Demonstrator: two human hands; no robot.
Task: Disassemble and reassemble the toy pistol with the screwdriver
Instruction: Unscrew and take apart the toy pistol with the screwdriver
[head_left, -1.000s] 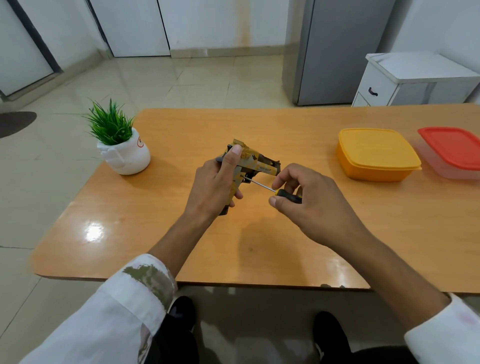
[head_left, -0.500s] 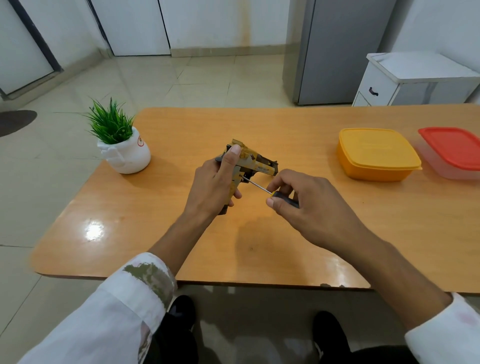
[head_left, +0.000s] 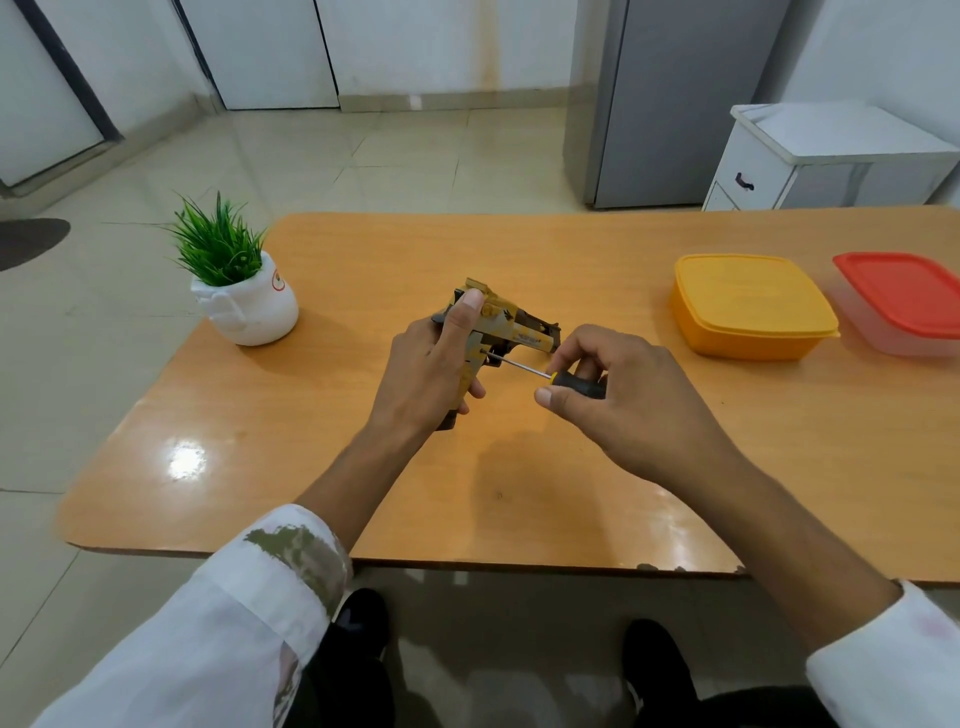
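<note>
A yellow and grey toy pistol (head_left: 511, 325) is held above the middle of the orange table (head_left: 519, 467). My left hand (head_left: 431, 371) grips it round the handle, thumb up along its side, barrel pointing right. My right hand (head_left: 623, 395) holds the black handle of a screwdriver (head_left: 566, 383) between thumb and fingers. The thin metal shaft runs left and its tip sits against the pistol's side just above the grip. My left palm hides most of the pistol's handle.
A small green plant in a white pot (head_left: 244, 291) stands at the table's left end. A yellow lidded box (head_left: 748, 306) and a red-lidded box (head_left: 904, 306) sit at the right. A grey cabinet and a white drawer unit stand beyond the table.
My right hand has shifted slightly on the screwdriver handle, its fingers turning round it. The pistol and my left hand have stayed almost where they were.
</note>
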